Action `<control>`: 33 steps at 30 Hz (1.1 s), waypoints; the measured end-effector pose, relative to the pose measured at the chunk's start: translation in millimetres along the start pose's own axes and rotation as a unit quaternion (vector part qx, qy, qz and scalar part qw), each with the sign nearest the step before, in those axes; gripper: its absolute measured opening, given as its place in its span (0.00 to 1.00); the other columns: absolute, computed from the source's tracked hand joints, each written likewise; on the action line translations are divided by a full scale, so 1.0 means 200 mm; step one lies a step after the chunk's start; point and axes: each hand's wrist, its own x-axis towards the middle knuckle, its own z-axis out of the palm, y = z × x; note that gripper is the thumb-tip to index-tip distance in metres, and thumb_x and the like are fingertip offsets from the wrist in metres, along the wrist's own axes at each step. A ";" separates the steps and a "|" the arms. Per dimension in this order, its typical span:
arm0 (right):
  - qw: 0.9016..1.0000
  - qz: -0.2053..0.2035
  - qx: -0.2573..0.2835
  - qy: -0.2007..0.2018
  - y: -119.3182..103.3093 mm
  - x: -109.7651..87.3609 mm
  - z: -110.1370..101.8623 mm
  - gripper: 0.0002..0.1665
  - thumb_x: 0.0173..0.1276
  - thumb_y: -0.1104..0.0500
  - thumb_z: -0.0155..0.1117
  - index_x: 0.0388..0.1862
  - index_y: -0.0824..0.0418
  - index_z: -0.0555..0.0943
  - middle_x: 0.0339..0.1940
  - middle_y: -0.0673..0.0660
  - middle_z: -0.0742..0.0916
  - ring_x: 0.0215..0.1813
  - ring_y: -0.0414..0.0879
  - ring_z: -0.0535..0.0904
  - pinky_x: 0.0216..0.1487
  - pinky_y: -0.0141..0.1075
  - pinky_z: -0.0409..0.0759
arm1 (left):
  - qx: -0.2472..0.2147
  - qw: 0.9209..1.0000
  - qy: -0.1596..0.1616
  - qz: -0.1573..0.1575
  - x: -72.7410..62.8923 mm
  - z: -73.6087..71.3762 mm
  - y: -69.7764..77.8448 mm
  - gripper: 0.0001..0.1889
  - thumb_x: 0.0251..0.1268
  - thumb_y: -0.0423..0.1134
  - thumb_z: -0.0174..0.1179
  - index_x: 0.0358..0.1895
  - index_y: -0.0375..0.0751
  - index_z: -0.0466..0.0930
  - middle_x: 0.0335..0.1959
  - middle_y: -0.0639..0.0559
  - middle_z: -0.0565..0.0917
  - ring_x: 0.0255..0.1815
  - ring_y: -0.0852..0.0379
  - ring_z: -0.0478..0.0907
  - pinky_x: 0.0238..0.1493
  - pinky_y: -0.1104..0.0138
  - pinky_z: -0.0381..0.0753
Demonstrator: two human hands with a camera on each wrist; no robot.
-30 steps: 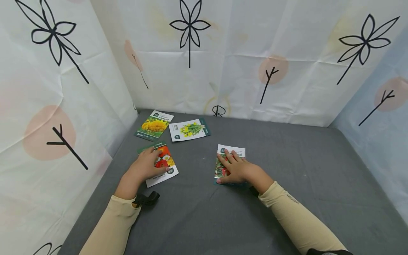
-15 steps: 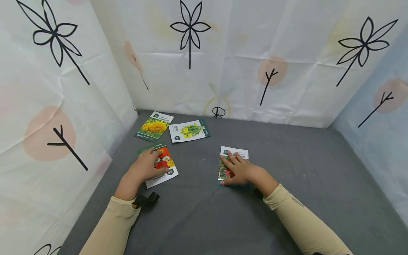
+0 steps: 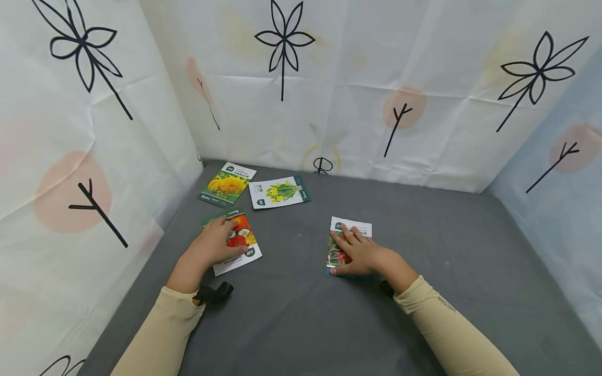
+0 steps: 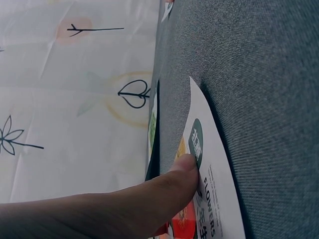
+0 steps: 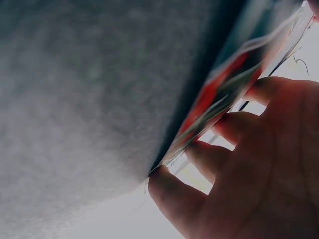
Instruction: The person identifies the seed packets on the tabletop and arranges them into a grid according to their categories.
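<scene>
My left hand (image 3: 211, 244) rests on a seed packet (image 3: 237, 263) printed with red and orange flowers, at the left of the table. In the left wrist view the thumb (image 4: 144, 199) lies across its white end, where the word FLOWERS shows. Further right, my right hand (image 3: 363, 257) lies with spread fingers on a second seed packet (image 3: 336, 255), white at the top with red and green plants. The palm hides much of that packet's right side. Up close in the right wrist view, the fingertips (image 5: 204, 154) touch the packet's printed face (image 5: 212, 104).
Two more seed packets lie behind the left hand: one with a yellow-orange bloom (image 3: 227, 185), one with small yellow flowers (image 3: 280, 192). Grey cloth covers the table (image 3: 282, 313). White patterned sheets (image 3: 338, 62) stand along the back and both sides.
My right hand has slid its packet a little to the right and slightly toward me. The left hand and the other packets stay in place; the head view has shifted slightly.
</scene>
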 end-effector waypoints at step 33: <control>1.000 -0.007 0.019 0.013 0.12 -0.13 0.01 0.61 0.73 0.30 0.65 0.91 0.52 0.47 0.91 0.64 0.44 0.90 0.69 0.37 0.80 0.76 0.45 | -0.009 1.000 -0.007 -0.008 -0.02 -0.02 0.02 0.41 0.68 0.53 0.71 0.75 0.30 0.71 0.79 0.21 0.62 0.79 0.21 0.59 0.70 0.28 0.70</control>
